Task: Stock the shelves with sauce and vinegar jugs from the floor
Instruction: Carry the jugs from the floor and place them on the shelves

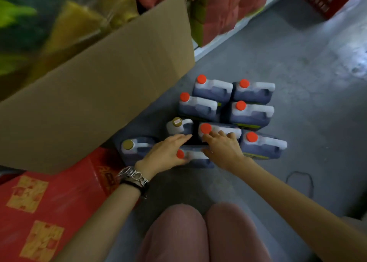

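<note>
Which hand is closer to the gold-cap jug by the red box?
Left. The left hand is right beside that gold-cap jug, on its right. The right hand is farther right, fingers curled on a red-cap jug.

Your 7 red-capped jugs stand packed side against side, so only their tops and handles are reachable. The tilted cardboard box and red carton wall off your left, beside 2 gold-capped jugs. Bare floor lies open to your right and beyond.
</note>
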